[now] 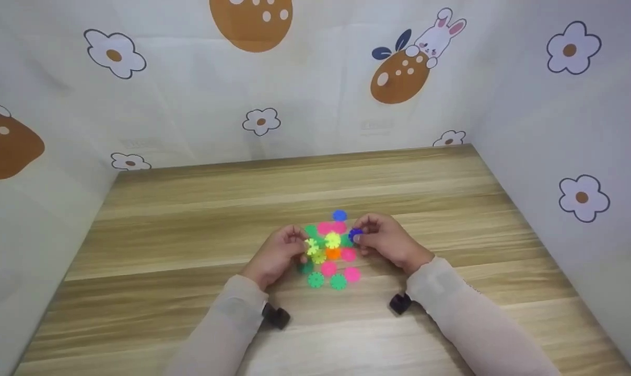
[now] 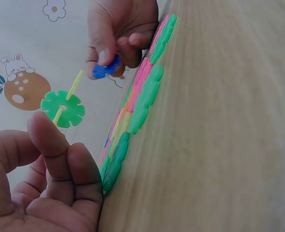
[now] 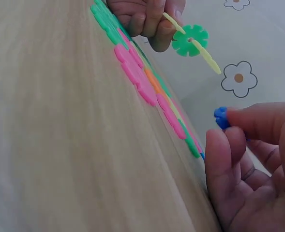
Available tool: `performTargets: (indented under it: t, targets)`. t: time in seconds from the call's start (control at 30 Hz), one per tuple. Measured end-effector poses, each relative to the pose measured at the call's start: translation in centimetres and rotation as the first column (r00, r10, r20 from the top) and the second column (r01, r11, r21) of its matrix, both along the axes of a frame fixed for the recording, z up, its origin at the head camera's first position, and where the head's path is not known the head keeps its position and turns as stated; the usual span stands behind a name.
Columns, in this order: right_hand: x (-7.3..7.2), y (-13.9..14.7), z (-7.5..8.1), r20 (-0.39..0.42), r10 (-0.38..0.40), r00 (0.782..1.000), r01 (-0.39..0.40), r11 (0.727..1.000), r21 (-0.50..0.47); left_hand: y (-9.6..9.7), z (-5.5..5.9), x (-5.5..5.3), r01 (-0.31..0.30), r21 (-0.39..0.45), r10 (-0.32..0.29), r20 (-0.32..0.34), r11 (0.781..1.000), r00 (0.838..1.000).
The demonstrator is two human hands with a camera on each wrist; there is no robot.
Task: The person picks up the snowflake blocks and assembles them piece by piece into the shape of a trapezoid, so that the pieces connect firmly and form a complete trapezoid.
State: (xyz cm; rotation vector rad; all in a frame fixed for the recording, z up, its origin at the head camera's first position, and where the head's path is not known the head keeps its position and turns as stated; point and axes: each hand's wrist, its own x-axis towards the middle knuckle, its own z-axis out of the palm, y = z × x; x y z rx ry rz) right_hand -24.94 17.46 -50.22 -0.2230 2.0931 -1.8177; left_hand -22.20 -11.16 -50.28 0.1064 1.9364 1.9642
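Between thumb and fingers my left hand (image 1: 283, 250) pinches a joined piece of snowflake discs. In the left wrist view its green disc (image 2: 70, 112) faces the camera, with a yellow disc (image 2: 74, 85) seen edge-on and slotted into it. Another yellow disc (image 3: 207, 57) sticks out on the opposite side, in the right wrist view. My right hand (image 1: 387, 240) pinches a dark blue snowflake disc (image 1: 355, 235) by its edge, partly covered by the thumb. The blue disc and the joined piece are apart, both held above the discs on the table.
Loose snowflake discs lie flat beneath the hands: several pink (image 1: 328, 269), several green (image 1: 338, 281), an orange one (image 1: 333, 253), a yellow-green one (image 1: 319, 256) and a blue one (image 1: 339, 215). The wooden table (image 1: 190, 224) meets a patterned cloth backdrop (image 1: 190, 94) behind and at the sides.
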Motion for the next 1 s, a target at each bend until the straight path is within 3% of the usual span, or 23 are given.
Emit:
performTargets:
  t: [0.1,0.23,0.53,1.0]
  targets:
    - [0.1,-0.3,-0.2,-0.006,0.02,1.0,-0.021,0.996,-0.085,0.0,0.0,0.0,0.004,0.01,-0.004,-0.008,1.0,1.0]
    - [0.4,-0.6,-0.3,-0.046,0.035,0.998,-0.04,0.993,-0.111,0.1,-0.1,0.0,0.003,0.013,-0.003,-0.01,1.0,1.0]
    - [0.9,-1.4,-0.3,-0.143,0.038,0.989,-0.05,0.995,-0.081,0.0,0.0,-0.1,0.012,-0.012,-0.012,-0.001,1.0,1.0]
    - [1.2,-1.6,0.0,-0.134,0.014,0.991,-0.017,1.0,-0.026,0.1,0.0,-0.1,0.011,-0.026,-0.011,-0.007,1.0,1.0]
